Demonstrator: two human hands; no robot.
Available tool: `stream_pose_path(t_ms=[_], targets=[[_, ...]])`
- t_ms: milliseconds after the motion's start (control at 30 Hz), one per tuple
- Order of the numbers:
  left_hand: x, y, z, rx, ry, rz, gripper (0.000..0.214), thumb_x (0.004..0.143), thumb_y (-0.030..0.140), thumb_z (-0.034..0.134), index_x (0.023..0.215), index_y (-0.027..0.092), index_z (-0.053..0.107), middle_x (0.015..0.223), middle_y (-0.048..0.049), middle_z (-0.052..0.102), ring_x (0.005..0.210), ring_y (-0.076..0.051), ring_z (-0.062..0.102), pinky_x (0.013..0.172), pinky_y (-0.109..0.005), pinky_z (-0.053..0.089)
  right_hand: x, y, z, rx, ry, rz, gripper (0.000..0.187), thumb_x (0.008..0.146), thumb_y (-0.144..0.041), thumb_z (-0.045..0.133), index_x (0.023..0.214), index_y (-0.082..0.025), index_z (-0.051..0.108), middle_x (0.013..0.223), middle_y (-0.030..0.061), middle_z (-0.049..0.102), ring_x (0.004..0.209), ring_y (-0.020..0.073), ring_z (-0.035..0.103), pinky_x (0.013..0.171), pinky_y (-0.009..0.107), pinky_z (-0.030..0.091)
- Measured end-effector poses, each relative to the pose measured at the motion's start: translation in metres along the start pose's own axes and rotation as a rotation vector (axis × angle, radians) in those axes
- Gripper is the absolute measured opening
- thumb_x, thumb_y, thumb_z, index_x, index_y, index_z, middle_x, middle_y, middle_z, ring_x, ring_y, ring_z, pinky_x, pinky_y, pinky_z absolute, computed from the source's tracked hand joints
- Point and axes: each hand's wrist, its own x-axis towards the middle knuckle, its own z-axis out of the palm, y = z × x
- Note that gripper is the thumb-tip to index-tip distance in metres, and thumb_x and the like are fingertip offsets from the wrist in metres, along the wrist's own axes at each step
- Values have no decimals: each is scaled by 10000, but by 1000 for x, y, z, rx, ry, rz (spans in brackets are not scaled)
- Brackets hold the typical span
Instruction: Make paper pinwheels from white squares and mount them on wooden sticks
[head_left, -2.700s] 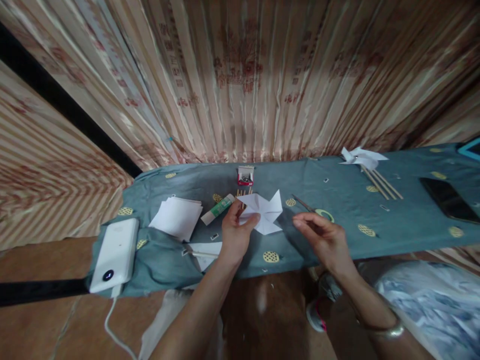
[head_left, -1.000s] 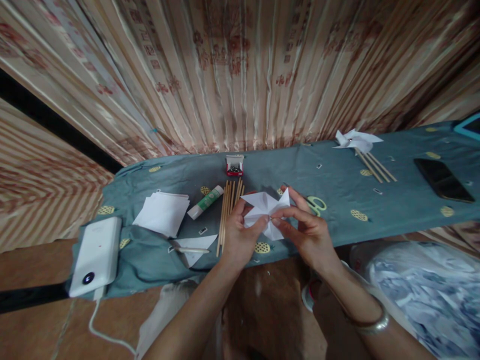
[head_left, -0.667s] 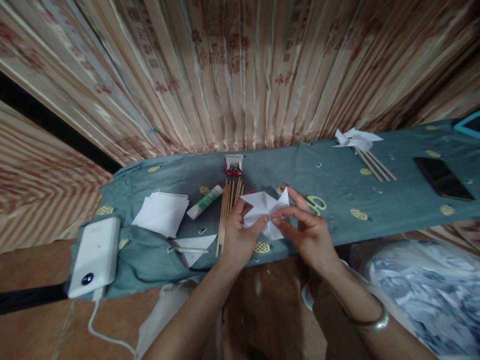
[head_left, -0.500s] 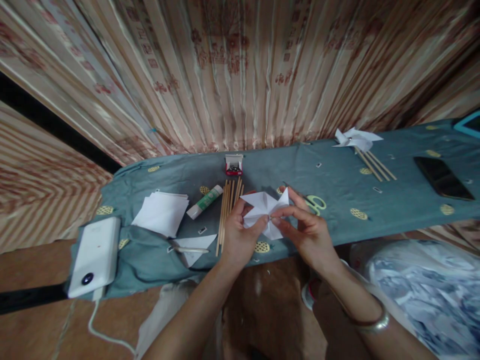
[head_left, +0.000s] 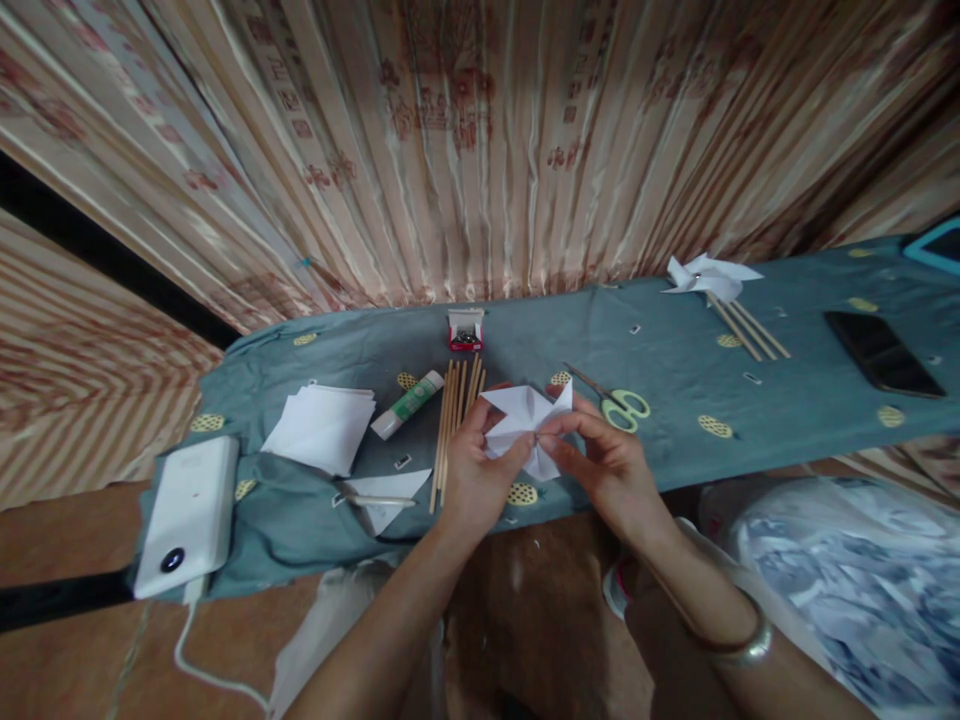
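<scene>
A folded white paper pinwheel is held over the near edge of the cloth-covered table. My left hand grips its left side, thumb near the middle. The fingers of my right hand are closed at the pinwheel's centre, thumb against fingertips; any small item between them is too small to make out. Just left of my left hand lie several thin wooden sticks. Green-handled scissors rest beyond my right hand. A small open red box with shiny metal bits stands behind the sticks.
To the left are a glue stick, stacked white paper squares, a pen on cut paper and a white power bank. Finished pinwheels and a black phone lie at right. A plastic bag sits below.
My right hand has shifted slightly left and its fingertips press closer to the pinwheel's centre. More of the scissors shows. The left hand keeps its grip.
</scene>
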Motion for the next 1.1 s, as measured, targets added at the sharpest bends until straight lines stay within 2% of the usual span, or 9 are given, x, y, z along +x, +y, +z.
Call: stream_pose_path(t_ms=[267, 567, 667, 733, 833, 867, 1000, 1100], targets=[[1, -5, -1, -15, -10, -3, 400, 674, 241, 723, 1048, 186, 592, 956, -53, 721, 853, -211, 689, 721, -297, 534, 0, 0, 1, 52, -10, 21, 110, 787, -361, 701, 776, -251, 701, 1144, 41, 668, 1106, 233, 592, 957, 385, 452], [1, -8, -5, -35, -55, -13, 434, 672, 269, 754, 1062, 179, 587, 981, -61, 718, 901, -214, 679, 751, -300, 523, 0, 1, 3, 102, 9, 64, 152, 753, -393, 720, 753, -244, 687, 1084, 36, 681, 1022, 226, 613, 876, 363, 485], [1, -9, -4, -79, -55, -46, 460, 664, 265, 761, 1079, 176, 583, 994, -60, 715, 891, -206, 679, 746, -292, 524, -2, 0, 4, 136, 28, 97, 193, 725, -404, 743, 812, -247, 673, 1107, 31, 683, 931, 205, 629, 783, 331, 512], [1, -9, -4, -104, -55, -79, 489, 663, 258, 766, 1107, 177, 579, 991, -55, 714, 860, -196, 680, 731, -283, 523, -3, 0, 5, 167, 49, 118, 251, 714, -392, 756, 903, -259, 659, 1083, 21, 687, 806, 174, 626, 677, 301, 520], [0, -10, -4, -115, -53, -84, 496, 662, 249, 775, 1116, 178, 588, 974, -48, 712, 872, -197, 675, 755, -284, 522, -4, 1, 7, 188, 68, 120, 360, 739, -361, 742, 1069, -276, 625, 880, -6, 693, 630, 143, 583, 544, 273, 495], [0, -10, -4, -114, -53, -81, 482, 663, 249, 775, 1104, 176, 595, 964, -47, 712, 876, -199, 674, 764, -287, 521, -4, 1, 8, 194, 77, 110, 414, 740, -353, 742, 1124, -279, 606, 865, -7, 692, 624, 145, 585, 540, 275, 499], [1, -12, -3, -108, -48, -86, 449, 661, 252, 778, 1070, 170, 610, 956, -48, 706, 880, -199, 667, 782, -293, 519, -3, 0, 9, 310, 120, 115, 787, 682, -348, 792, 1371, -306, 415, 1119, 51, 686, 764, 188, 665, 629, 309, 558], [1, -13, -3, -131, -56, -99, 487, 651, 258, 786, 1093, 169, 600, 964, -48, 703, 887, -198, 662, 777, -291, 517, -1, -4, 7, 401, 99, 230, 946, 640, -335, 829, 1435, -279, 321, 940, 30, 733, 670, 188, 672, 594, 309, 563]])
